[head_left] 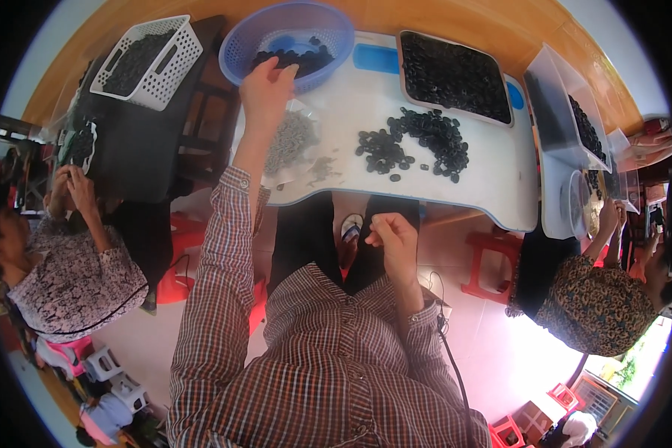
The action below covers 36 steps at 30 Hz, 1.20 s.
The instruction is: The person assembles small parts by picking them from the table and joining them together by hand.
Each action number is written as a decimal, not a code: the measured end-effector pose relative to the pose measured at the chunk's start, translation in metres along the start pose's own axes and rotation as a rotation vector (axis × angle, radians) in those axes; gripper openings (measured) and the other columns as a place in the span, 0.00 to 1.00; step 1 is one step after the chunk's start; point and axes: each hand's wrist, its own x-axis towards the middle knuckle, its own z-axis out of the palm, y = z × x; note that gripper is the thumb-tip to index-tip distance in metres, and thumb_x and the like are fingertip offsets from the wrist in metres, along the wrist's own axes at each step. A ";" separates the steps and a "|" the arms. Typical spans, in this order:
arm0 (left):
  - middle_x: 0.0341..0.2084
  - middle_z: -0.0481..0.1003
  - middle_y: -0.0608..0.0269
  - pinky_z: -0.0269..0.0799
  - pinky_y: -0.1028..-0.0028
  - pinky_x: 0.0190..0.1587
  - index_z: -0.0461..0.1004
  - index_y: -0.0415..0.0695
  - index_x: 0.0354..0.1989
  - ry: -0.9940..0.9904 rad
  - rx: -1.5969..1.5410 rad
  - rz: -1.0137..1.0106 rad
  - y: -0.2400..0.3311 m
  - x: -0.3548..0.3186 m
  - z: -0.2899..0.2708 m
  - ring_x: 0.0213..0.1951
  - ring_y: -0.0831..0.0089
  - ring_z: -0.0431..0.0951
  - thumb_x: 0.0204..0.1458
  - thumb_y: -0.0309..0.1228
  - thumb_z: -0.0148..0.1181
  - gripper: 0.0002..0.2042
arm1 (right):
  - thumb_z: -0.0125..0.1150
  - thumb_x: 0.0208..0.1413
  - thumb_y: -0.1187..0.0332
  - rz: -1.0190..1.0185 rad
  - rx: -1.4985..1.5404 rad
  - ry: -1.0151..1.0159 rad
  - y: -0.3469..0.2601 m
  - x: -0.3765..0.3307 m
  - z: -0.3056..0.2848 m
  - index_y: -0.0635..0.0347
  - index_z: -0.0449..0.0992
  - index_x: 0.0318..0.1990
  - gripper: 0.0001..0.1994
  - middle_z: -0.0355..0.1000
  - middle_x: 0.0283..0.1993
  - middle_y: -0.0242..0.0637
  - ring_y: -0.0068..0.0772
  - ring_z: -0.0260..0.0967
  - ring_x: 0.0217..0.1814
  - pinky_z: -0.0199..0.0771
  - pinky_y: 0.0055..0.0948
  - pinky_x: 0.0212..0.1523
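At eleven o'clock, the left hand (pixel 266 91) partly hides the blue basket (pixel 336 67); near four, anything in the right hand (pixel 398 245) is indistinct.

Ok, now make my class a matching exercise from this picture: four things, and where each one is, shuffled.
Things
1. Left hand
2. Right hand
3. White basket
4. Small grey pieces

Places
A. In front of the dark trousers
B. On the dark table
C. On the white table
D. At the blue basket

Pairs: 1-D, 2-A, 3-B, 4-C
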 end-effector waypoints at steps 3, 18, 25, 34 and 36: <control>0.27 0.77 0.63 0.72 0.79 0.29 0.76 0.35 0.46 0.040 0.095 0.218 -0.019 -0.019 0.011 0.26 0.80 0.74 0.52 0.29 0.62 0.14 | 0.57 0.60 0.69 -0.023 -0.041 0.011 0.002 0.003 0.001 0.63 0.74 0.36 0.06 0.73 0.28 0.29 0.16 0.69 0.25 0.66 0.15 0.28; 0.36 0.69 0.53 0.70 0.61 0.39 0.75 0.44 0.44 -0.470 0.549 0.378 -0.049 -0.162 0.083 0.41 0.54 0.71 0.47 0.23 0.56 0.14 | 0.55 0.56 0.74 -0.471 -0.792 0.207 -0.006 0.044 -0.002 0.62 0.74 0.46 0.10 0.70 0.33 0.43 0.38 0.71 0.28 0.71 0.32 0.29; 0.35 0.68 0.52 0.69 0.61 0.41 0.75 0.41 0.40 -0.465 0.451 0.445 -0.056 -0.169 0.072 0.41 0.53 0.70 0.44 0.21 0.56 0.13 | 0.56 0.55 0.71 -0.541 -0.935 0.287 0.002 0.054 -0.004 0.64 0.74 0.44 0.10 0.70 0.33 0.46 0.48 0.71 0.33 0.71 0.40 0.33; 0.37 0.69 0.50 0.69 0.61 0.41 0.72 0.35 0.41 -0.313 0.234 0.471 -0.058 -0.179 0.062 0.40 0.52 0.70 0.40 0.14 0.57 0.16 | 0.56 0.56 0.69 -0.502 -1.091 0.353 -0.011 0.054 0.006 0.58 0.76 0.42 0.08 0.69 0.35 0.44 0.50 0.70 0.32 0.70 0.41 0.33; 0.35 0.70 0.50 0.70 0.62 0.40 0.72 0.35 0.40 -0.249 0.223 0.455 -0.051 -0.186 0.056 0.38 0.52 0.71 0.41 0.14 0.57 0.14 | 0.57 0.56 0.68 -0.497 -1.114 0.361 -0.010 0.057 0.007 0.57 0.76 0.42 0.08 0.69 0.35 0.44 0.50 0.70 0.33 0.70 0.42 0.33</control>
